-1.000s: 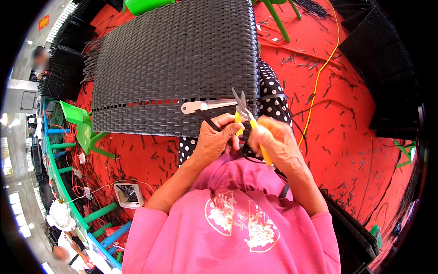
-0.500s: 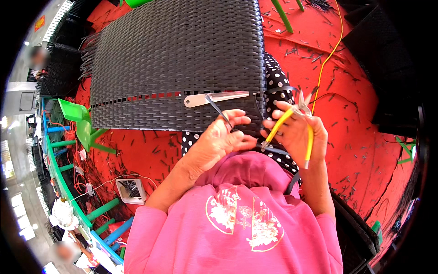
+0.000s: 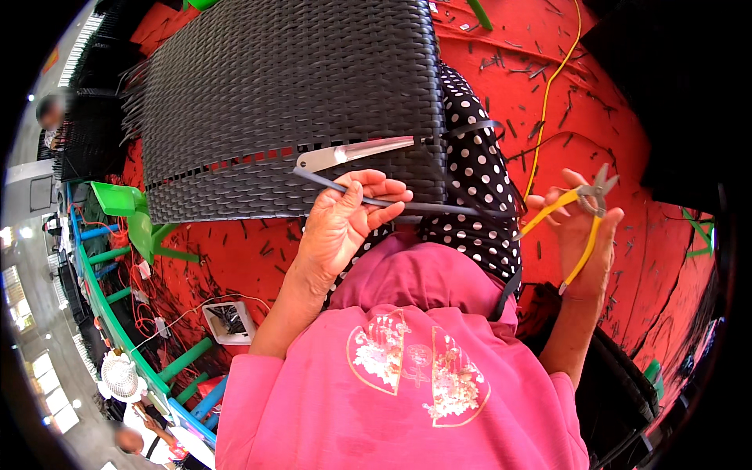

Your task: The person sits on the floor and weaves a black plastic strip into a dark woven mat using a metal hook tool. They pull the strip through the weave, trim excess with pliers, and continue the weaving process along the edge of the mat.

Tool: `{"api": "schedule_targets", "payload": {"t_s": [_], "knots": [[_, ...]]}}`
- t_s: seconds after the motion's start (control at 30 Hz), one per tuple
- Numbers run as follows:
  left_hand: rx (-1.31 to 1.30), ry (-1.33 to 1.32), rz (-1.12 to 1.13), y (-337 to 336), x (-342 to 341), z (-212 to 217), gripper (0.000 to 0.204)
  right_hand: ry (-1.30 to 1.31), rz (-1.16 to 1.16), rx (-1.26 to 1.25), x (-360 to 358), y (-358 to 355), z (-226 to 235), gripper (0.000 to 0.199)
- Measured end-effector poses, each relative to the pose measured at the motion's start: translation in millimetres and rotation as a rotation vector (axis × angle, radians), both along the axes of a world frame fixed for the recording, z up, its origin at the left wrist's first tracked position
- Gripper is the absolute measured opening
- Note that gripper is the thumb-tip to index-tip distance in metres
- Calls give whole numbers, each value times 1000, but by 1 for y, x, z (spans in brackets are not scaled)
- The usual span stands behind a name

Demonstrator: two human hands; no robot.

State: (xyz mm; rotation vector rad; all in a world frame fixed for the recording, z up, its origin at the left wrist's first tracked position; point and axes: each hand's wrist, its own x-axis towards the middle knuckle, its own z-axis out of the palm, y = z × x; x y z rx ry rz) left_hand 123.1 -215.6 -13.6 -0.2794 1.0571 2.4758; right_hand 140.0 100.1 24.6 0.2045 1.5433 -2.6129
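Observation:
Across my lap lies a dark woven rattan panel (image 3: 290, 86). A flat, tapered metal weaving tool (image 3: 329, 157) is stuck into a row of the weave where red shows through, its wide end sticking out. My left hand (image 3: 345, 219), near the panel's front edge, pinches a dark plastic strip (image 3: 446, 207) between thumb and fingers. From there the strip stretches right and loops over by my knee. Out to the right, beyond the panel, my right hand (image 3: 583, 243) holds yellow-handled cutters (image 3: 587, 204), jaws and handles apart.
Green plastic chair parts (image 3: 141, 223) stand left of the panel. A white container (image 3: 229, 323) of dark scraps sits on the red floor covering (image 3: 501, 86), which is littered with cut strip pieces. A yellow cord (image 3: 542, 117) runs along the right. Another person (image 3: 153, 439) is at the lower left.
My right hand has moved right, away from the panel, with the cutters. My left hand has shifted slightly left and now grips the strip, which stretches out to the right.

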Motion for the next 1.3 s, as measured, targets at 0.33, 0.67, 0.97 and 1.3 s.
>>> {"api": "schedule_targets", "payload": {"t_s": [0.33,0.67,0.97,1.3], "knots": [[-397,1,-591,40,10,36,37,-157,260,294,-9,-68,7,37],[-446,-13,-543,51,25,37,27,-179,399,276,-20,-85,3,26],[-513,143,-140,42,27,31,22,-199,398,105,9,-106,-4,59],[-476,168,-83,45,25,32,23,-29,484,576,11,-108,6,60]]}}
